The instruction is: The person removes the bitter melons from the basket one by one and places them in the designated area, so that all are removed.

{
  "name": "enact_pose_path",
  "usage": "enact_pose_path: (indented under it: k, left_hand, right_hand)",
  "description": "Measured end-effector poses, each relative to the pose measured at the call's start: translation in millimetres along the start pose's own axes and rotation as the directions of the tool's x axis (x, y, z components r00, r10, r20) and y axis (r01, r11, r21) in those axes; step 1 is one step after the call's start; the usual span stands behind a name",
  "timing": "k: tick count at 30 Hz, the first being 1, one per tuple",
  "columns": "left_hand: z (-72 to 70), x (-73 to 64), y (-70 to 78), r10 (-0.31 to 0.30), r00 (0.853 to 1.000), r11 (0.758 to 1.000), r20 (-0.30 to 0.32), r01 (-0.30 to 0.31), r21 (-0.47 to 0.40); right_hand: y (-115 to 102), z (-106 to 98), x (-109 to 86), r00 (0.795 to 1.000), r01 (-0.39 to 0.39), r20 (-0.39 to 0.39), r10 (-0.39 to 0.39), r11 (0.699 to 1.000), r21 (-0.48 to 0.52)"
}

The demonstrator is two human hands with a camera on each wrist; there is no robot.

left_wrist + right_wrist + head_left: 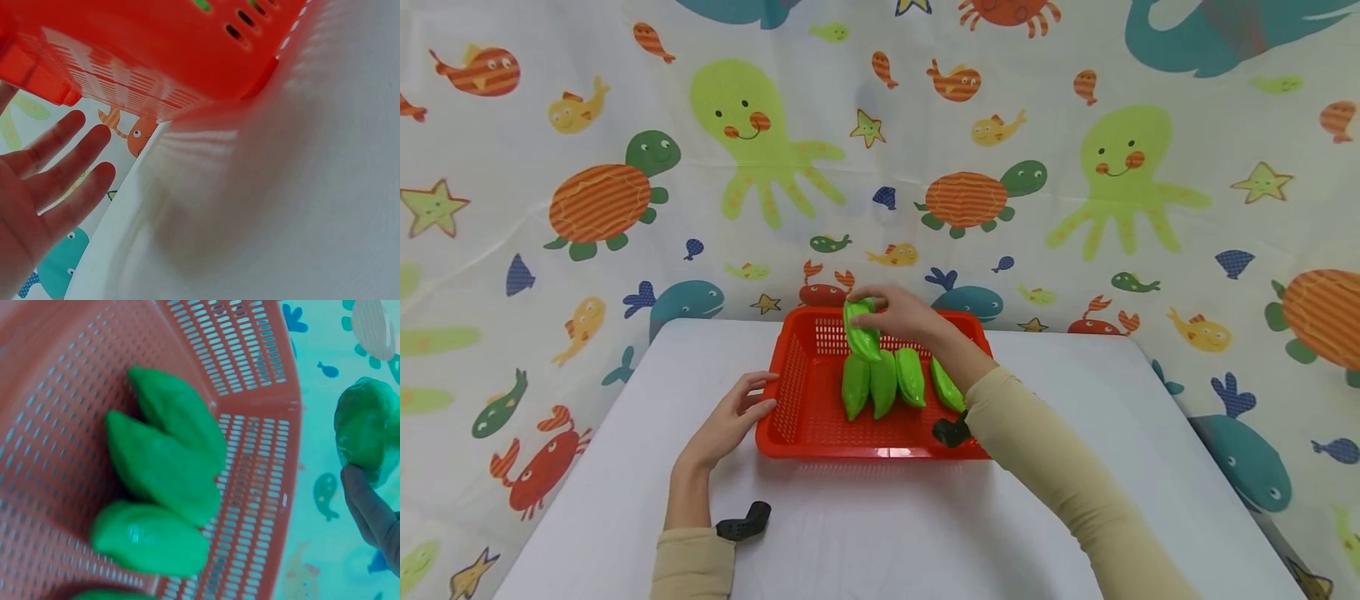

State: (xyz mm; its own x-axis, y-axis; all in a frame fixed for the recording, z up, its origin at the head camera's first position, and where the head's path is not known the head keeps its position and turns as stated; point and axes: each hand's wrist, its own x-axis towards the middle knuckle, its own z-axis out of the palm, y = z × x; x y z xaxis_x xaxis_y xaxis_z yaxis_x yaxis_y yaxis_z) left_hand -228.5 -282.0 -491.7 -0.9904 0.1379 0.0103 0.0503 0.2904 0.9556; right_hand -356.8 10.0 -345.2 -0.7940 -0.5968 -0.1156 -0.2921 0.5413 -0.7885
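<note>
Four green fruits (883,387) lie in the red basket (850,452): three side by side around its middle, and one apart on the right, partly behind the right forearm (951,346). A fifth, the held fruit (862,333), is in the right hand (898,312) over the far part of the basket. That hand's fingers (365,500) are clamped on its upper end, and the right wrist view shows it clear of the others.

The left hand (733,421) is at the basket's left rim, its fingers spread apart; whether they touch the rim I cannot tell. The basket sits on the white worktop (887,533).

To handle this well, a firm but light pinch seems best, as the glossy skin may slip. The lower end hangs close above the left pair in the head view, so a steady, upright path should avoid knocking them. Wrist and sleeve want care too, being so near the right fruit and rim. A light touch from the left hand would probably steady the basket against a bump.
</note>
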Motion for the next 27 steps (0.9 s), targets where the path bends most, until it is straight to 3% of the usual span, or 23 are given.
enact_pose_path:
  k: [6, 15, 22, 27]
  left_hand:
    - [0.9, -1.6, -0.5, 0.001, 1.0, 1.0, -0.004, 0.0, 0.008]
    - [3.6, -2.1, 0.6, 0.002, 1.0, 1.0, -0.003, -0.002, 0.014]
    - [3.9, -2.0, 0.5, -0.01, 1.0, 1.0, 0.004, 0.01, 0.015]
    - [3.2, -1.8, 0.1, -0.003, 1.0, 1.0, 0.003, 0.003, 0.018]
  right_hand:
    - [9, -13, -29.1, 0.996, -0.007, -0.089, 0.009, 1.0, 0.019]
    - [35, -29, -73.7, 0.991, -0.022, -0.126, 0.052, 0.973, 0.23]
    - [60, -42, -100.3, 0.983, -0.061, -0.156, 0.096, 0.975, 0.215]
    - [77, -49, -115.1, 0.98, -0.041, -0.179, 0.085, 0.97, 0.238]
